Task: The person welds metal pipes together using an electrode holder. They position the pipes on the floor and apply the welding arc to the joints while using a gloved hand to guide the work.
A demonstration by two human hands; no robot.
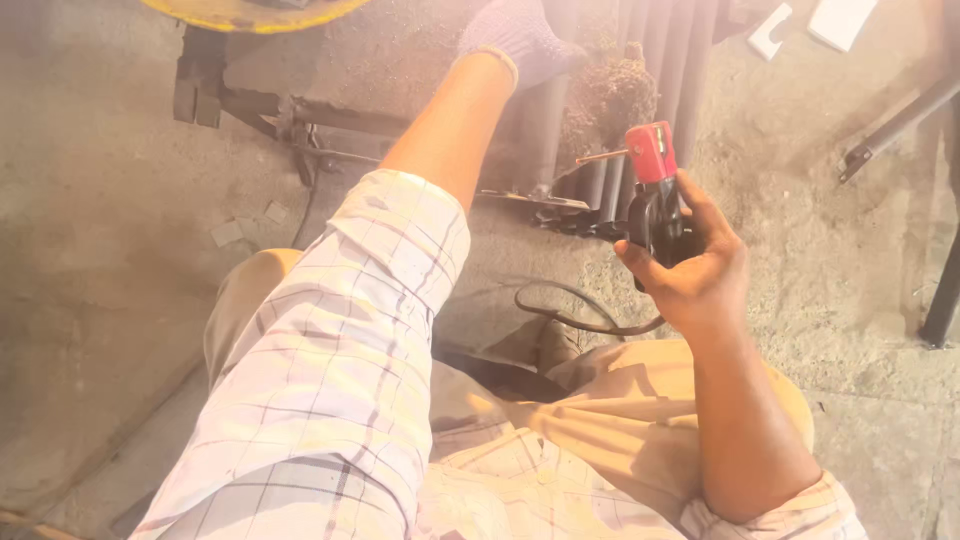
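My right hand [695, 270] is bare and grips a welding electrode holder [652, 190] with a black handle and a red head. A short rod stub sticks out leftward from the head. A black cable [570, 318] loops from the holder down toward my lap. My left hand [518, 38] wears a grey knitted glove and reaches forward to the upper ends of several dark metal tubes [660, 80] lying on the concrete floor. Whether it grips a tube I cannot tell. A rough dark clump [608, 98] sits on the tubes.
A yellow round object [250, 12] stands at the top left above a dark metal frame [250, 105]. White scraps [810, 25] lie at the top right. Dark metal bars [905, 120] run down the right edge. Small debris lies on the concrete floor [120, 250].
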